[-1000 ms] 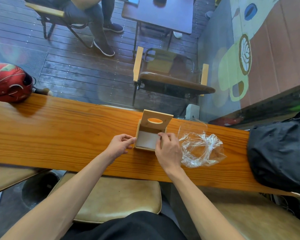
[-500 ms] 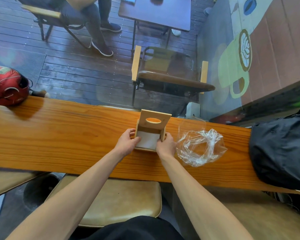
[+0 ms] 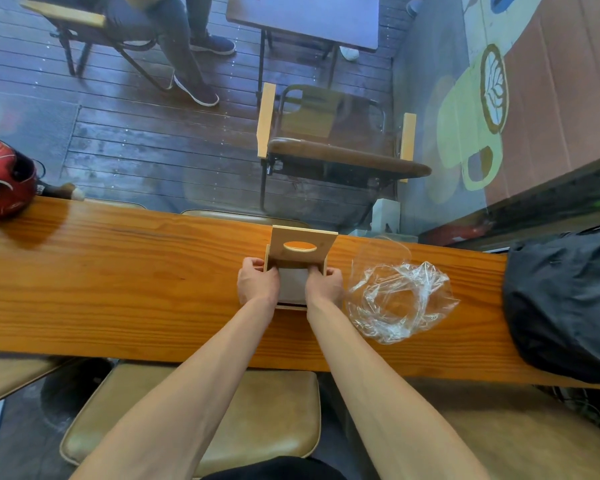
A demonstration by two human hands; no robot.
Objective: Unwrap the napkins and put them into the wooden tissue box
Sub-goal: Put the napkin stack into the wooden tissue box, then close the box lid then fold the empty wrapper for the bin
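Note:
The wooden tissue box (image 3: 298, 261) stands on the long wooden counter (image 3: 118, 271), its hinged lid with an oval slot (image 3: 300, 246) tipped up and back. A white stack of napkins (image 3: 293, 284) lies inside the box. My left hand (image 3: 257, 282) grips the box's left wall, thumb over the edge. My right hand (image 3: 324, 285) holds the right wall, fingers curled inside against the napkins. The crumpled clear plastic wrapper (image 3: 400, 299) lies empty just right of the box.
A black bag (image 3: 565, 299) fills the counter's right end. A red helmet (image 3: 4, 181) rests at the far left. Beyond the glass are a chair (image 3: 340, 157), a table and a seated person. A padded stool (image 3: 257, 410) is below the counter.
Both hands moved from above the napkins to the box's side walls and closed on them. The box and wrapper stayed in place.

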